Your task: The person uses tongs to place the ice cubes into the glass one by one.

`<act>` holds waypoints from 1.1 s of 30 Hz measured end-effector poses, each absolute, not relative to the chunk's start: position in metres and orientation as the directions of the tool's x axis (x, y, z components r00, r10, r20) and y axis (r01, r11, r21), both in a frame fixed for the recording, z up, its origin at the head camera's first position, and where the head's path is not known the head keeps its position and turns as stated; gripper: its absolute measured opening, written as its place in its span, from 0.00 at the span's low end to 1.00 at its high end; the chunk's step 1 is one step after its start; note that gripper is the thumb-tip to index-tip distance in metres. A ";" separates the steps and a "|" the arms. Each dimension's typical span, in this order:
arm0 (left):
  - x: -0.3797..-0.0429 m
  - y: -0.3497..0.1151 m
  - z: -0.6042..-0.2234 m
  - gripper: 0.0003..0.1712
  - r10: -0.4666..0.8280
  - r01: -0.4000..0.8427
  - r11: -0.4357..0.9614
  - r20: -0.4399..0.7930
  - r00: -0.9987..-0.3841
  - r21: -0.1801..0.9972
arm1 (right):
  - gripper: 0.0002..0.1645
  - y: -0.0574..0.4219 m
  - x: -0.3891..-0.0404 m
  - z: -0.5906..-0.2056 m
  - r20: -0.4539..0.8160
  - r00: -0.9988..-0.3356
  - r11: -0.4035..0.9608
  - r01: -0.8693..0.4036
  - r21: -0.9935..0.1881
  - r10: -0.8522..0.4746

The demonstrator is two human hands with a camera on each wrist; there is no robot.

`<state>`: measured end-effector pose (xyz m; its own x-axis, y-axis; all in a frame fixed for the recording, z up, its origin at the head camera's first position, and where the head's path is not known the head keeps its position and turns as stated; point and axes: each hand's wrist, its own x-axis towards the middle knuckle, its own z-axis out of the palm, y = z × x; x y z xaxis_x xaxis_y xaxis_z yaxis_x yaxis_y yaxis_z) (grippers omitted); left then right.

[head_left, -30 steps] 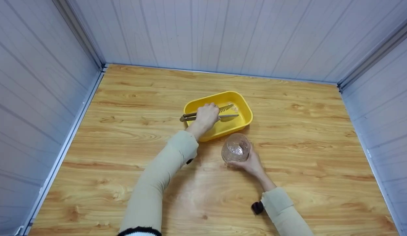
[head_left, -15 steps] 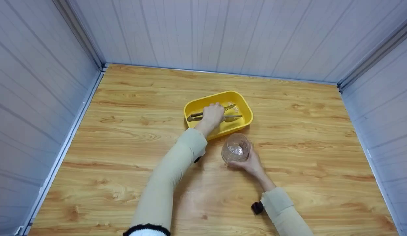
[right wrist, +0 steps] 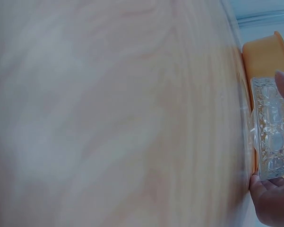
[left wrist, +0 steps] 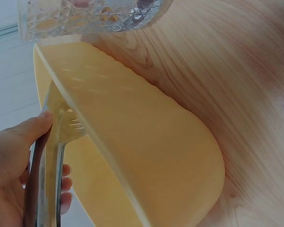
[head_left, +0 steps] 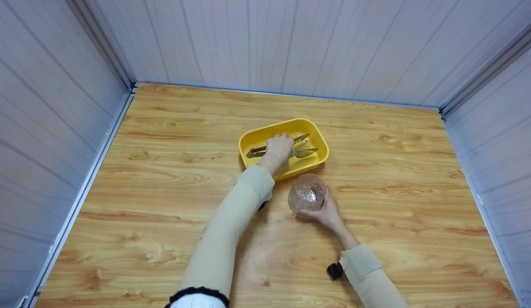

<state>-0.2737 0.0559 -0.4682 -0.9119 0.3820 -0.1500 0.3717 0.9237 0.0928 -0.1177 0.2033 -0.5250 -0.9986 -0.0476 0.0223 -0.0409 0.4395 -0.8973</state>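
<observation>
My left hand point(head_left: 279, 147) grips a pair of metal tongs point(left wrist: 47, 161) with dark handles, over the yellow bin point(head_left: 301, 170). One tong end is slotted like a fork, the other flat. The tong ends reach down inside the bin, apart from each other, near small clear lumps point(head_left: 306, 142) at its far right. In front of the bin, my right hand point(head_left: 329, 211) is curled round a clear patterned glass point(head_left: 307, 196), which stands upright. In the right wrist view the cut pattern of the glass shows between thumb and fingers.
The bin and glass stand on a wood-grain tabletop point(head_left: 162, 205). Pale panel walls point(head_left: 269, 47) close it in at the back and on both sides. A dark wrist device point(head_left: 335, 270) sits by the right cuff.
My left hand has moved slightly right and down into the bin with the tongs, whose handle end now lies inside the rim. The right hand and glass have stayed put.
</observation>
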 end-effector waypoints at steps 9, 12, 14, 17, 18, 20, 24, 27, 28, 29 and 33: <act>-0.277 0.061 -0.470 0.24 0.380 0.367 0.925 -0.182 -0.907 0.101 | 0.62 0.214 -0.126 -0.553 0.027 -0.998 0.436 -0.045 -0.899 -0.048; -0.277 0.062 -0.470 0.23 0.378 0.366 0.926 -0.188 -0.907 0.097 | 0.62 0.215 -0.126 -0.554 0.033 -0.998 0.436 -0.052 -0.899 -0.049; -0.277 0.063 -0.470 0.23 0.374 0.362 0.927 -0.194 -0.907 0.096 | 0.62 0.215 -0.126 -0.554 0.037 -0.998 0.428 -0.054 -0.902 -0.049; -0.277 0.064 -0.470 0.23 0.368 0.356 0.930 -0.202 -0.907 0.094 | 0.61 0.215 -0.125 -0.554 0.037 -0.998 0.424 -0.056 -0.904 -0.052; -0.278 0.065 -0.470 0.23 0.366 0.355 0.930 -0.204 -0.908 0.092 | 0.60 0.215 -0.125 -0.555 0.037 -0.998 0.420 -0.055 -0.906 -0.052; -0.278 0.065 -0.470 0.23 0.366 0.355 0.931 -0.206 -0.907 0.089 | 0.60 0.216 -0.125 -0.555 0.036 -0.998 0.421 -0.055 -0.905 -0.054; -0.280 0.066 -0.469 0.23 0.364 0.355 0.931 -0.214 -0.906 0.084 | 0.59 0.216 -0.125 -0.554 0.034 -0.998 0.411 -0.054 -0.910 -0.057; -0.280 0.067 -0.469 0.22 0.365 0.355 0.931 -0.224 -0.904 0.086 | 0.60 0.216 -0.125 -0.555 0.026 -0.998 0.408 -0.045 -0.912 -0.051; -0.280 0.068 -0.469 0.22 0.366 0.356 0.931 -0.228 -0.902 0.083 | 0.60 0.216 -0.125 -0.555 0.023 -0.998 0.409 -0.041 -0.912 -0.050; -0.279 0.068 -0.469 0.22 0.367 0.357 0.930 -0.232 -0.901 0.082 | 0.60 0.216 -0.125 -0.555 0.021 -0.999 0.410 -0.039 -0.911 -0.049; -0.278 0.069 -0.468 0.20 0.370 0.363 0.929 -0.240 -0.898 0.075 | 0.61 0.216 -0.125 -0.555 0.017 -0.999 0.416 -0.037 -0.908 -0.052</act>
<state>-0.2784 0.0688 -0.4684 -0.8975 0.3701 -0.2398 0.3629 0.9288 0.0750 -0.1249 0.2158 -0.5553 -0.9985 -0.0517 0.0173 -0.0373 0.4164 -0.9084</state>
